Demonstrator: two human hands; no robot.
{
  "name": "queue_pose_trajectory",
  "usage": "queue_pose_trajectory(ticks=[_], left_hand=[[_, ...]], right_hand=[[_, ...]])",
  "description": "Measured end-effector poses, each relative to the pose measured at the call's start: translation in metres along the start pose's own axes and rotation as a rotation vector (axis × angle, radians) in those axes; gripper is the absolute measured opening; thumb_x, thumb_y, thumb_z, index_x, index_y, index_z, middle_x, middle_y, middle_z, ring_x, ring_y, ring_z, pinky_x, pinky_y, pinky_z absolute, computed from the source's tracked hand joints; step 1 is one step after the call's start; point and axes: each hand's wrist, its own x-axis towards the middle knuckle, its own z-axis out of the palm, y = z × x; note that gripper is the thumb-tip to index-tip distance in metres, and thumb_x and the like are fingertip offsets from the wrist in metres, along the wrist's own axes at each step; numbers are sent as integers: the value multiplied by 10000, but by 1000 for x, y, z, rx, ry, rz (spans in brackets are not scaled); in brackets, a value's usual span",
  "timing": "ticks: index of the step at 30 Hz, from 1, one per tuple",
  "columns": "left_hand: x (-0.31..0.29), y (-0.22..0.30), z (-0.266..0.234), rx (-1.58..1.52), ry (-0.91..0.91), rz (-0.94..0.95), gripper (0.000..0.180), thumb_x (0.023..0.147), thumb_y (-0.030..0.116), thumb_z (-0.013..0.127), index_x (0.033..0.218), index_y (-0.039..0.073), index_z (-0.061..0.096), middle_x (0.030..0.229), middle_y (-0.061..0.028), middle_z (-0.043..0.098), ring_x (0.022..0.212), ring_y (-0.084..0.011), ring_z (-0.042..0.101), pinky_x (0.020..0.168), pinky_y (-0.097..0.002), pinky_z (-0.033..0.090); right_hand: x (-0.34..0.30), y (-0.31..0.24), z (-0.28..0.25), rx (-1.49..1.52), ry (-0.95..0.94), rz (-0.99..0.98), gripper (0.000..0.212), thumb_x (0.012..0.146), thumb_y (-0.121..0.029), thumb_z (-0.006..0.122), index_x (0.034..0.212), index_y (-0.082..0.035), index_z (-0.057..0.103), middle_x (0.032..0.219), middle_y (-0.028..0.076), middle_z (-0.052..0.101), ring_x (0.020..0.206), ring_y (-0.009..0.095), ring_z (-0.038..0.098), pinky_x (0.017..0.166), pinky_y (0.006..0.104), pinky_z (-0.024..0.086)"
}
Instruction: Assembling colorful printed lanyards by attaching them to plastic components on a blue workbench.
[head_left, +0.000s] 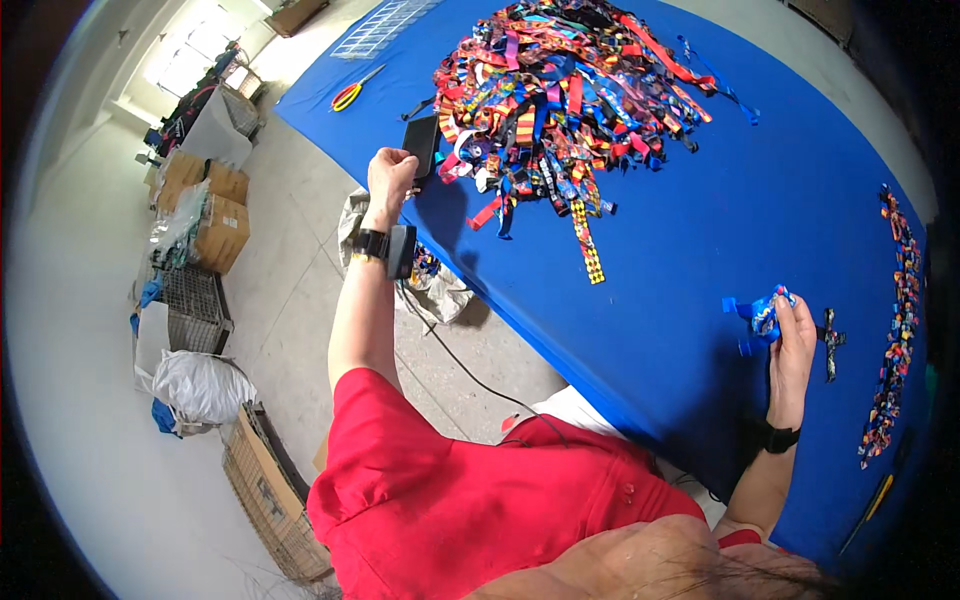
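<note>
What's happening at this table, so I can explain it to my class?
A person's right hand holds a blue ribbon over the blue table. The left hand is beside a black slab; whether it holds anything is unclear. A big ribbon pile lies ahead, and a row of colourful pieces to the right.

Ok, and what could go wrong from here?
The flat black slab beside the left hand lies near the edge of the blue table, so a bump might knock it off. The cable hanging below the black wrist box could snag if the left hand moves. The blue ribbon piece in the right hand might slip free.
</note>
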Motion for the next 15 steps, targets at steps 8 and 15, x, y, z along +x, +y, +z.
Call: queue_pose_trajectory(ticks=[8,15], left_hand=[[52,1,33,469,-232,-276,621,691,482,721,999,-53,660,1003,-239,692,929,-340,686,792,-403,535],[56,17,55,655,-156,-335,743,691,452,767,1216,-6,510,1199,-208,625,1146,-363,593,969,-465,446]], right_hand=[[-1,1,5,-36,37,11,118,968,-158,595,1006,-48,618,810,-33,611,688,18,541,614,171,432],[-1,2,4,-34,32,6,100,978,-135,570,997,-47,613,832,-29,613,720,16,542,642,177,433]])
